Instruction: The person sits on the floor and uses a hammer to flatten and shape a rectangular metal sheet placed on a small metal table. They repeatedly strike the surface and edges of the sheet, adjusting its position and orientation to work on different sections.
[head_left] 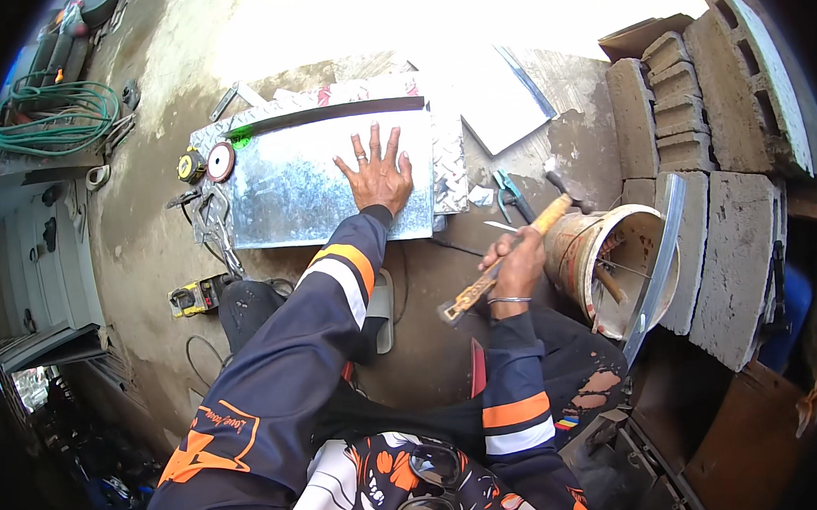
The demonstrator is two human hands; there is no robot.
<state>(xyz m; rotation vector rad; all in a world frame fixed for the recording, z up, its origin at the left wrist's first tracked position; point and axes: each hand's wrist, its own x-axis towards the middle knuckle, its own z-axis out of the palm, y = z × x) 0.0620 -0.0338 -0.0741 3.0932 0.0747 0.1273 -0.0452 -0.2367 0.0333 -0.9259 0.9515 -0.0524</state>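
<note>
My left hand (pixel 382 174) lies flat with fingers spread on a shiny galvanized metal sheet (pixel 284 202). A dark raised strip (pixel 325 115) runs along the sheet's far edge, with a green mark at its left end. In my right hand (pixel 519 265) is what looks like a hammer (pixel 551 214) with a worn yellow handle, held slantwise right of the sheet. Its dark head seems to be at the far right end. A thin pale pointed piece (pixel 498 224) sticks out by my fingers; I cannot tell what it is.
A tipped bucket (pixel 577 261) with tools inside stands close to my right hand. Concrete blocks (pixel 639 119) are stacked at the right. A grinding disc (pixel 220 161), tape measure (pixel 190 164) and locking pliers (pixel 215 220) lie left of the sheet. Green-handled pliers (pixel 514 195) lie at right.
</note>
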